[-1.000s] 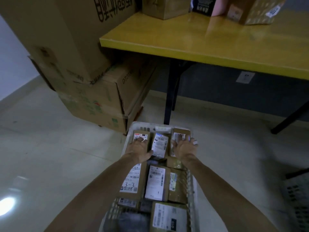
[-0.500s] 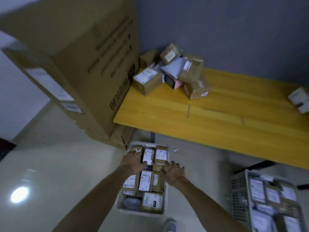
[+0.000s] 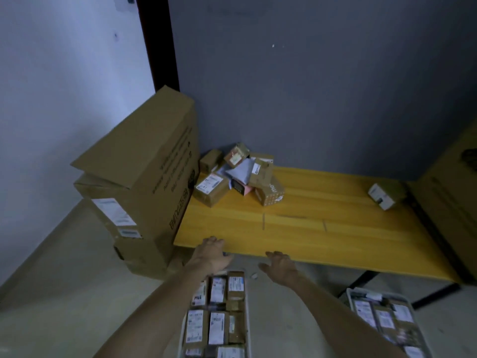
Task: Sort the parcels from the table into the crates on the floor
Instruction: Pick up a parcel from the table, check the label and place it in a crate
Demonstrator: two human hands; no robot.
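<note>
Two crates sit on the floor, one (image 3: pixel 246 319) under the forearms packed with white-labelled parcels, their print too blurred to read, another (image 3: pixel 423 329) at right. Both hands, left (image 3: pixel 210 253) and right (image 3: pixel 280 263), have lifted off those parcels since a moment ago and now reach, fingers spread and empty, toward the yellow table (image 3: pixel 322 228). Far beyond, unsorted parcels (image 3: pixel 237 174) lie heaped at its back corner, well apart from either hand.

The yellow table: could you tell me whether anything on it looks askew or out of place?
Yes. The parcels at the table's far left corner lie in a jumbled heap, several tilted. One white box sits apart near the right end.
</note>
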